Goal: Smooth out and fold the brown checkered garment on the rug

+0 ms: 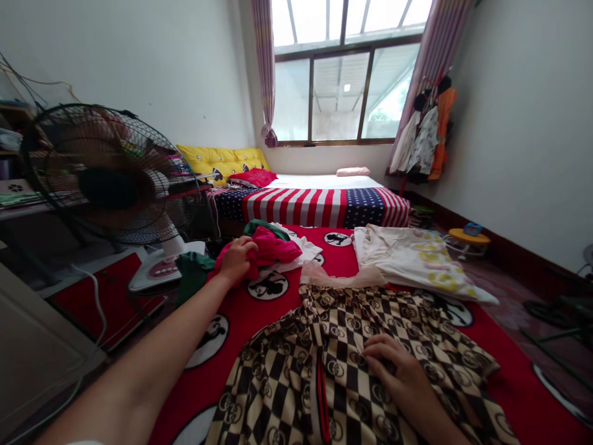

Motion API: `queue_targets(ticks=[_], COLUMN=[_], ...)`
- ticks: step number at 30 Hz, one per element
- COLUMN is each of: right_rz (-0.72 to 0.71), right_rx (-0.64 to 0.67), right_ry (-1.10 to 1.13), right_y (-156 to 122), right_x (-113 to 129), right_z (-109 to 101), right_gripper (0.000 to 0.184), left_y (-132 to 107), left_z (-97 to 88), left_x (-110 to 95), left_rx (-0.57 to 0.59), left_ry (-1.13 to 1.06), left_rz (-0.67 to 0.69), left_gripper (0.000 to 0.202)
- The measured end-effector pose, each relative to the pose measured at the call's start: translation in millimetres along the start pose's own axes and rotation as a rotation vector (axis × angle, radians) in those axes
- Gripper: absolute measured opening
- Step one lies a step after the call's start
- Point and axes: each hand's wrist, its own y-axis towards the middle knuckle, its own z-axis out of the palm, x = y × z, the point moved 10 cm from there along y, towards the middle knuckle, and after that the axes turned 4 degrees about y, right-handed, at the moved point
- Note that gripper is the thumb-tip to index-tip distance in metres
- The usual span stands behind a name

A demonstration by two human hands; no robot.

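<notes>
My left hand (237, 258) reaches forward and closes on a bright pink garment (273, 248) that lies in a small heap with green and white clothes. My right hand (393, 369) rests flat, fingers together, on a black-and-cream checkered shirt (343, 346) spread out close to me. Both garments lie on a red blanket (241, 315) printed with round black-and-white emblems. A folded cream garment with yellow print (417, 259) sits to the right of the heap.
A standing fan (109, 176) is at the left, with an iron (155, 269) below it on a red surface. A bed with a stars-and-stripes cover (315, 207) is ahead under the window. Clothes hang (428, 133) at the right wall. A small yellow stool (467, 238) stands beyond.
</notes>
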Motion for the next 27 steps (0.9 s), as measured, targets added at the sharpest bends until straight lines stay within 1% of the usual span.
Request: queue_targets(ticks=[2, 3, 5, 7, 8, 10, 11, 12, 13, 14, 15, 16, 17, 18, 19, 20, 21, 22, 23, 24, 25, 26, 27], right_rz=[0.002, 0.002, 0.0, -0.002, -0.004, -0.011, -0.016, -0.02, -0.022, -0.023, -0.022, -0.023, -0.024, -0.025, -0.026, -0.026, -0.026, -0.026, -0.025, -0.026, -0.028, -0.03, -0.032], right_rx=[0.02, 0.022, 0.012, 0.005, 0.001, -0.002, -0.004, -0.004, -0.004, -0.005, -0.006, -0.009, -0.012, -0.014, -0.014, -0.015, -0.014, -0.014, -0.011, -0.01, -0.008, -0.006, -0.004], right_ry=[-0.006, -0.007, -0.009, -0.009, -0.007, 0.004, 0.01, 0.014, 0.016, 0.017, 0.017, 0.018, 0.019, 0.021, 0.023, 0.025, 0.028, 0.032, 0.035, 0.039, 0.044, 0.05, 0.057], right_y=[1, 1, 2, 2, 2, 1, 1, 1, 1, 1, 1, 1, 1, 1, 1, 1, 1, 1, 0, 0, -1, -1, -1], right_x=[1, 2, 4, 5, 5, 5, 5, 6, 6, 7, 7, 8, 8, 9, 9, 9, 9, 9, 9, 9, 10, 10, 11], right_z=[1, 1, -1, -2, -2, -2, -2, -2, -2, -3, -3, -3, -4, -4, -4, -5, -5, -5, -5, -5, -5, -5, -5], right_gripper=[0.017, 0.017, 0.017, 0.016, 0.015, 0.014, 0.014, 0.013, 0.013, 0.013, 0.013, 0.013, 0.013, 0.013, 0.013, 0.013, 0.013, 0.012, 0.012, 0.012, 0.012, 0.012, 0.012], left_y=[-9, -13, -18, -19, -20, -24, -28, -36, -46, -59, -74, -92, -109, -124, -136, -144, -148, -149, -147, -142, -136, -128, -124], left_z=[25.3, 34.7, 44.3, 42.7, 37.7, 19.6, 7.2, -5.2, -17.4, -26.6, -29.5, -29.1, -26.1, -21.3, -15.2, -8.5, -1.8, 4.3, 9.0, 11.3, 11.7, 11.8, 13.2], left_x=[1, 3, 8, 9, 7, -1, -10, -24, -43, -66, -95, -123, -147, -166, -180, -189, -193, -193, -189, -180, -166, -143, -112], left_rx=[0.024, 0.035, 0.062, 0.108, 0.125, 0.119, 0.085, 0.048, 0.003, -0.021, 0.011, 0.065, 0.128, 0.193, 0.254, 0.308, 0.352, 0.385, 0.402, 0.392, 0.353, 0.288, 0.204], left_ry=[0.007, 0.01, 0.007, -0.006, -0.01, 0.001, 0.005, 0.001, -0.02, -0.064, -0.119, -0.164, -0.188, -0.201, -0.212, -0.224, -0.246, -0.285, -0.346, -0.431, -0.539, -0.674, -0.816], left_rz=[-0.024, -0.035, -0.032, 0.015, 0.042, 0.068, 0.074, 0.09, 0.126, 0.195, 0.304, 0.414, 0.496, 0.552, 0.58, 0.578, 0.551, 0.506, 0.448, 0.371, 0.261, 0.095, -0.111], left_gripper=[0.039, 0.04, 0.042, 0.044, 0.045, 0.047, 0.048, 0.049, 0.048, 0.048, 0.047, 0.048, 0.053, 0.061, 0.069, 0.077, 0.081, 0.082, 0.077, 0.067, 0.053, 0.039, 0.026])
